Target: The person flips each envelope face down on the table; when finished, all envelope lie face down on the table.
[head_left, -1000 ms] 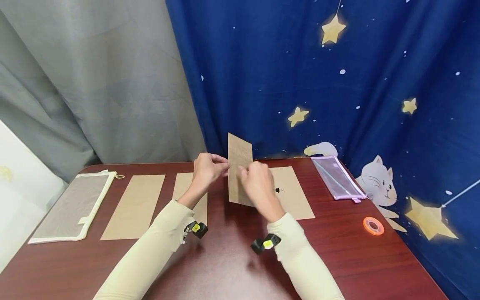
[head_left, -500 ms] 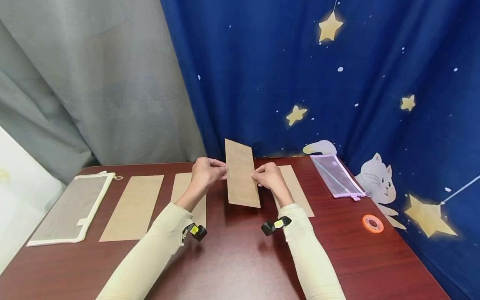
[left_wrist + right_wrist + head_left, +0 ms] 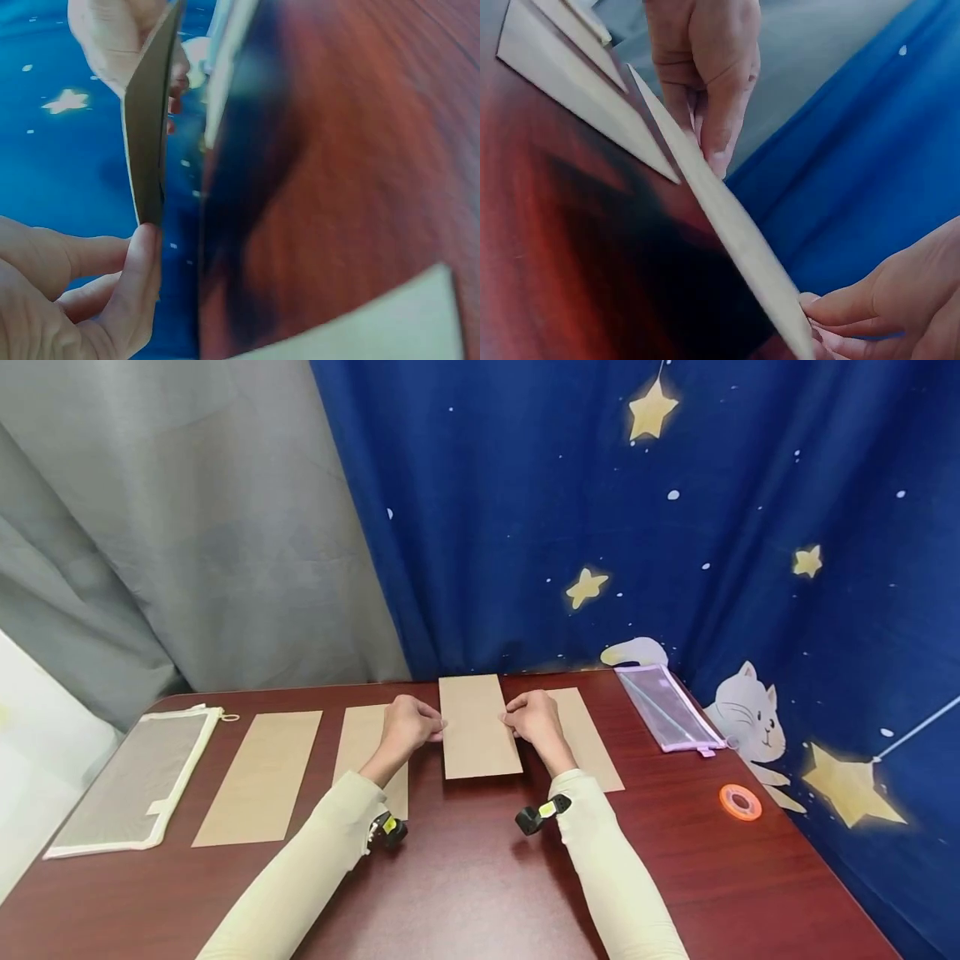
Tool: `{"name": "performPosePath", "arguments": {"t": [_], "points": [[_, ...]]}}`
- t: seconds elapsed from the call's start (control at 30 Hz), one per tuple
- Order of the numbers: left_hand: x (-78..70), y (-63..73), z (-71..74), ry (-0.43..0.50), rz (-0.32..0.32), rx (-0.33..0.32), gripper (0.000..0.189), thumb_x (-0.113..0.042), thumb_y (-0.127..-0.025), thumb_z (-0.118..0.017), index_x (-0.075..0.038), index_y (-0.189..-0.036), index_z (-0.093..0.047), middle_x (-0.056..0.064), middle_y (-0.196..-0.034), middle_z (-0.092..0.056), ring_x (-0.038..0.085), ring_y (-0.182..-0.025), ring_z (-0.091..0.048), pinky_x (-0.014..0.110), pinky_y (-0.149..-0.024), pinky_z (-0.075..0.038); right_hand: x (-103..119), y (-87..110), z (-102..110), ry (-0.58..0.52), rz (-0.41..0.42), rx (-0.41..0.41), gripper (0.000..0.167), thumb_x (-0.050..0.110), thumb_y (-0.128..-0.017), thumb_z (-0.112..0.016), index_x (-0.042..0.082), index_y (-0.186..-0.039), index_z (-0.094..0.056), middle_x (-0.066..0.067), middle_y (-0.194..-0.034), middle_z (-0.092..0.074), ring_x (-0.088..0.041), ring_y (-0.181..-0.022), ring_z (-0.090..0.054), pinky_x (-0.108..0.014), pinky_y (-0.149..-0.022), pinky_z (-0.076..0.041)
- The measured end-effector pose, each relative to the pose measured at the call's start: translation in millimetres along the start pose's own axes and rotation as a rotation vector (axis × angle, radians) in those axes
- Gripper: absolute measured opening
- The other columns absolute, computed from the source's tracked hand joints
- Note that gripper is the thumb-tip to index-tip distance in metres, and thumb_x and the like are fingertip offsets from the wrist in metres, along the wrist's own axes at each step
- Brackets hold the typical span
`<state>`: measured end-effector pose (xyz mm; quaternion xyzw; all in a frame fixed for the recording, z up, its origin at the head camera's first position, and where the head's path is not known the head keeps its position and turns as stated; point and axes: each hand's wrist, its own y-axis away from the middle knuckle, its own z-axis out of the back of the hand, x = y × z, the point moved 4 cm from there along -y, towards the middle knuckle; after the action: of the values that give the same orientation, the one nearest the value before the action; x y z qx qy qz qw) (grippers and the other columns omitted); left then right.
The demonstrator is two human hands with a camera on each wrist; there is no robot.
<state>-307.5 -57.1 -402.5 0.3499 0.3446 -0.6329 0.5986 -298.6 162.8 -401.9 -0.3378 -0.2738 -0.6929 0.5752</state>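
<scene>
In the head view a plain brown card (image 3: 478,727), rectangular and stiff-looking, is held just above the far side of the table. My left hand (image 3: 409,725) pinches its left edge between thumb and fingers. On the opposite edge my right hand (image 3: 536,718) has a similar pinch. The left wrist view shows the card (image 3: 146,142) nearly edge-on, with the left hand (image 3: 90,292) gripping its near edge. In the right wrist view the right thumb and fingers of the right hand (image 3: 900,300) hold the near edge, and a gap separates the card from the table.
Two similar brown cards (image 3: 258,777) (image 3: 360,739) lie left, another card (image 3: 588,739) lies right, partly behind the right hand. A white-edged mesh zip pouch (image 3: 135,781) is far left. A purple zip pouch (image 3: 667,706) and an orange ring-shaped roll (image 3: 740,802) lie right. Curtains (image 3: 480,527) hang behind.
The right hand, blurred in front of the card a second ago, has moved to its right edge and grips it. The card has tilted back from nearly upright and come lower.
</scene>
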Motion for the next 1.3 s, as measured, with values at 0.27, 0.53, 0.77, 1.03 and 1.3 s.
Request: {"name": "performPosePath", "arguments": {"t": [0.27, 0.53, 0.77, 1.03, 1.3], "points": [[10.4, 3.4, -8.7, -0.189, -0.011, 0.011, 0.007, -0.006, -0.083, -0.080, 0.001, -0.085, -0.079, 0.011, -0.068, -0.076, 0.017, -0.059, -0.074, 0.019, -0.055, -0.055, -7, 2.7, -20, 0.178, 0.027, 0.002, 0.013, 0.012, -0.083, -0.082, 0.003, -0.091, -0.079, -0.011, -0.083, -0.078, -0.020, -0.068, -0.072, -0.029, -0.065, -0.059], [4.9, 5.9, -14.0, -0.330, -0.172, -0.060, 0.014, 0.001, -0.077, -0.078, -0.002, -0.064, -0.073, 0.005, -0.050, -0.065, 0.023, -0.059, -0.067, 0.044, -0.075, -0.062, -1, 8.4, -24, 0.259, 0.056, -0.016, 0.009, 0.010, -0.083, -0.081, 0.002, -0.086, -0.080, -0.012, -0.091, -0.078, -0.029, -0.090, -0.070, -0.037, -0.076, -0.060], [-2.5, 8.2, -15.5, -0.400, -0.246, -0.082, 0.042, 0.010, -0.069, -0.065, -0.013, -0.046, -0.038, -0.005, -0.047, -0.029, 0.018, -0.055, -0.036, 0.027, -0.048, -0.037, 4, 10.1, -26, 0.297, 0.076, -0.008, 0.025, 0.012, -0.083, -0.080, 0.004, -0.061, -0.072, -0.002, -0.059, -0.061, -0.017, -0.062, -0.052, -0.024, -0.053, -0.041], [-22.0, 6.6, -30.8, -0.330, -0.160, 0.008, 0.018, -0.008, -0.088, -0.070, -0.005, -0.072, -0.077, 0.006, -0.071, -0.073, 0.019, -0.067, -0.062, 0.027, -0.058, -0.052, -2, 6.6, 20, 0.305, 0.017, -0.036, 0.029, 0.027, -0.095, -0.069, 0.003, -0.082, -0.080, -0.013, -0.082, -0.075, -0.027, -0.081, -0.066, -0.038, -0.070, -0.056], [-45.1, 12.3, -81.4, 0.190, 0.086, 0.282, 0.025, -0.001, -0.094, -0.060, 0.012, -0.112, -0.070, 0.028, -0.108, -0.073, 0.032, -0.096, -0.074, 0.032, -0.086, -0.064, -31, -12.7, 85, 0.421, -0.069, -0.053, 0.038, 0.034, -0.095, -0.065, 0.003, -0.074, -0.069, -0.015, -0.079, -0.067, -0.031, -0.081, -0.063, -0.042, -0.070, -0.053]]}}
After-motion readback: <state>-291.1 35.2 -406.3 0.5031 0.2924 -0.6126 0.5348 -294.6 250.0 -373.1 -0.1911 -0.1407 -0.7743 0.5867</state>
